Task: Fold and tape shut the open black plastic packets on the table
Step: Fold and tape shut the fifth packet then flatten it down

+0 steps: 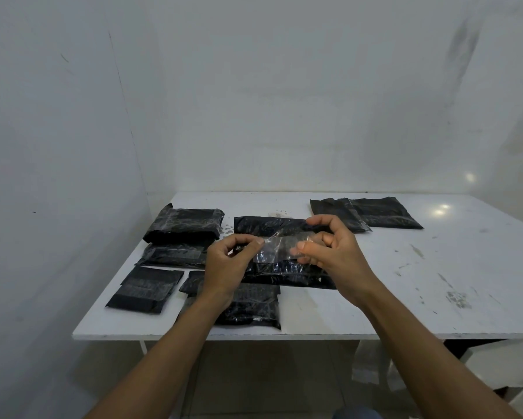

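- While both hands hover above the white worktop (375, 297), a strip of clear tape (279, 247) is stretched between them.
- The left hand (227, 267) pinches the strip's left end between thumb and forefinger; its fingers (258, 241) are closed narrowly on the tape.
- The right hand (338, 261) grips the right end, its fingers (302, 246) likewise closed on the tape.
- Directly beneath the strip lies a black plastic packet (287, 273), flat, glossy and wrinkled.
- More black packets (183, 226) lie to the left, rectangular and creased.
- A further packet (366, 213) lies at the far right, well apart from the hands.
- The worktop is smooth, with scuffs and grey smears on its right side.
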